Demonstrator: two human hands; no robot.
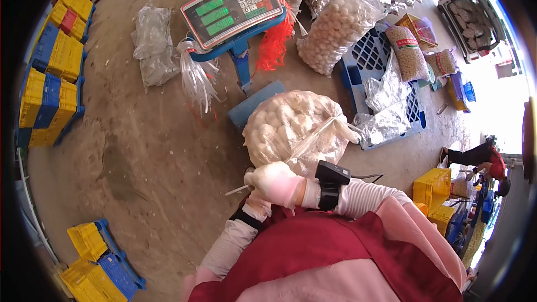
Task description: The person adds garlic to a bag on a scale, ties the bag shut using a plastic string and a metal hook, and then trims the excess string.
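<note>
I see the bulging clear plastic sack of pale round lumps [291, 126] resting on the blue platform scale [253, 109]. I'd judge it heavy and slumpy, best taken at its gathered neck, and just below the scale the right hand [277, 182] seems to have its fingers closed round a whitish plastic tie strip [313, 137], while the left hand [256, 206] is too hidden to tell.

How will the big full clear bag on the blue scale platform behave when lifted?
The bag is packed with round pale pieces, so probably heavy. Its thin film looks floppy; it would likely sag and shift. Standing bulged on the scale platform, it might tip.
</note>
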